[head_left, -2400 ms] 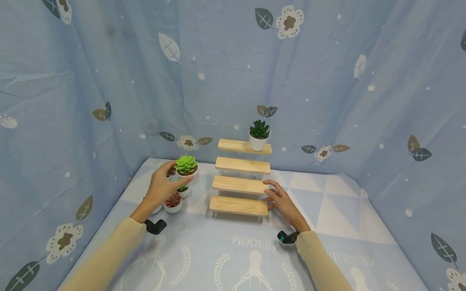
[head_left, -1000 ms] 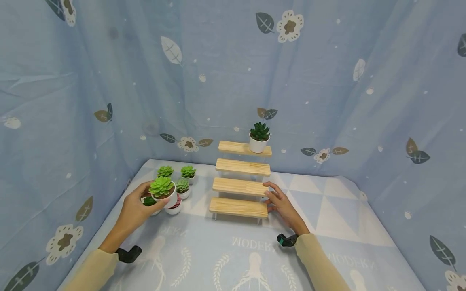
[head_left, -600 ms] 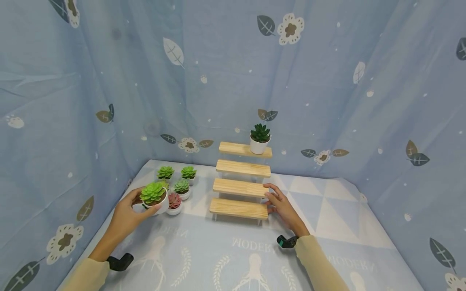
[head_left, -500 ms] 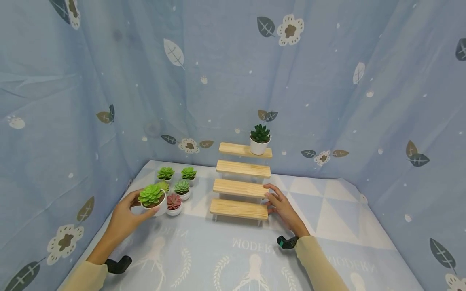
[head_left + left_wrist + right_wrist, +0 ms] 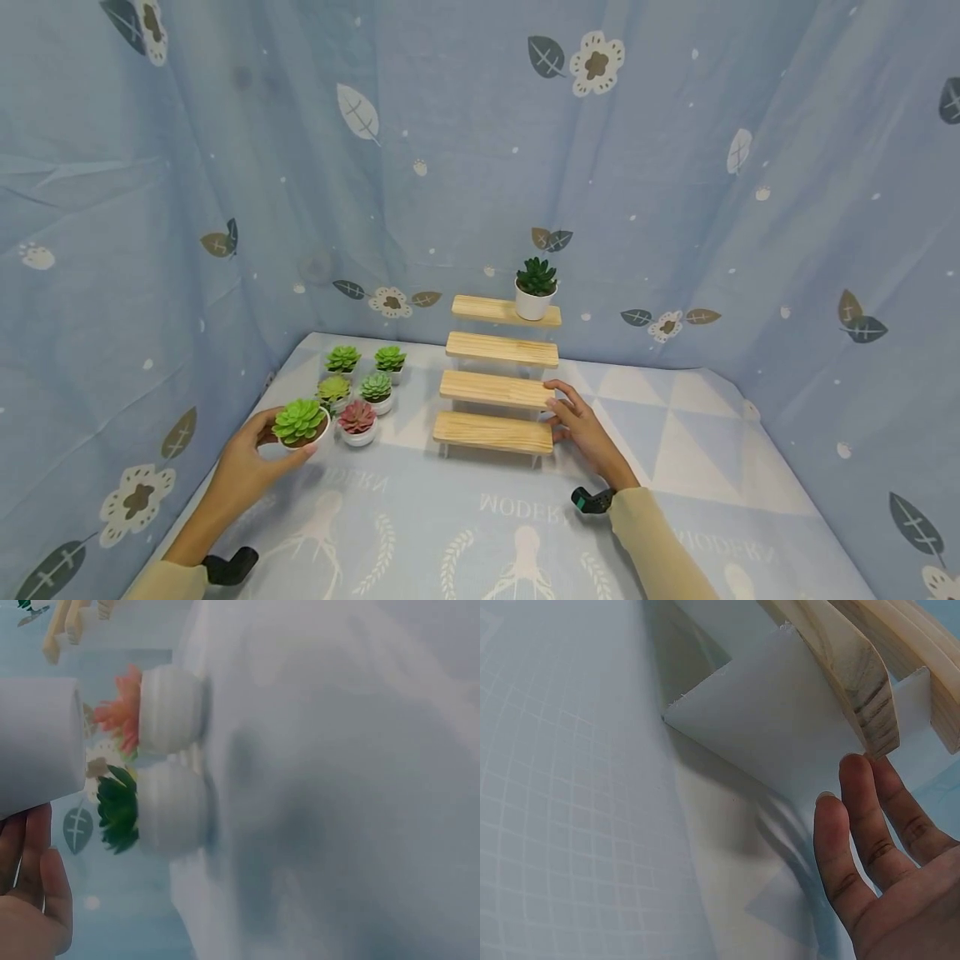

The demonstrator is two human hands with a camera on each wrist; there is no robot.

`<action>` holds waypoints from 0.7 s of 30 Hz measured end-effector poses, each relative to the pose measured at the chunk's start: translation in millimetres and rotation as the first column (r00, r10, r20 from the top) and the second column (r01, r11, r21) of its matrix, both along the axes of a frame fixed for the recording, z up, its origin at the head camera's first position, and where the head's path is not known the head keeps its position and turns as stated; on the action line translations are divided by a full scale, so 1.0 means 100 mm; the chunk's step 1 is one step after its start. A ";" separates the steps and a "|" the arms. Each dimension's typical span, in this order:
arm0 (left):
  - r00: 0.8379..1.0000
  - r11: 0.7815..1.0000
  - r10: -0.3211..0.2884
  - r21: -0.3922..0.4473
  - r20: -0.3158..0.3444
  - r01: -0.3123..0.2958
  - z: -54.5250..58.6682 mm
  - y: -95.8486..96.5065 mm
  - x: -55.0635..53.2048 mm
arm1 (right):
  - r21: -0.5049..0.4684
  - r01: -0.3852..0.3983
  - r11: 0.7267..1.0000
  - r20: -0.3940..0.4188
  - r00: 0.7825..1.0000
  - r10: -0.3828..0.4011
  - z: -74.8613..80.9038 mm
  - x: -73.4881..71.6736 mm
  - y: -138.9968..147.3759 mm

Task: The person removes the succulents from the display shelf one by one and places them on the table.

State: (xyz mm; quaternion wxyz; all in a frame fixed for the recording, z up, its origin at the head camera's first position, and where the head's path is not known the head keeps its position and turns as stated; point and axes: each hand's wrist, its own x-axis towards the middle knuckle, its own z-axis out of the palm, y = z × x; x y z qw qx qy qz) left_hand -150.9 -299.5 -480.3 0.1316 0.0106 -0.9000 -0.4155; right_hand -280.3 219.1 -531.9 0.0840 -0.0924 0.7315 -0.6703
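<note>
My left hand [image 5: 243,462] grips a white-potted bright green succulent [image 5: 300,422] between thumb and fingers, at the left of the table in the head view. Its smooth white pot [image 5: 37,742] stands above the tabletop in the left wrist view. Beside it are a red succulent [image 5: 357,419] and a dark green succulent [image 5: 120,810], the latter hidden behind the held plant in the head view. My right hand [image 5: 588,433] is at the right end of a four-step wooden shelf [image 5: 491,431], its fingertips [image 5: 856,772] touching a board's end.
A dark green potted succulent [image 5: 535,292] stands on the shelf's top step, towards the right. Several small potted succulents, among them a blue-green one [image 5: 377,392], group left of the shelf. A patterned blue curtain [image 5: 480,150] closes the back and sides.
My left hand has carried the bright green succulent from behind the other pots leftward and toward me, lowering it. My right hand stays at the shelf's end.
</note>
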 end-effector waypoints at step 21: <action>0.992 0.998 -0.035 -0.044 0.124 0.041 -0.20 -0.24 0.06 | 0.004 -0.003 1.000 0.006 1.000 0.003 0.02 0.01 -0.01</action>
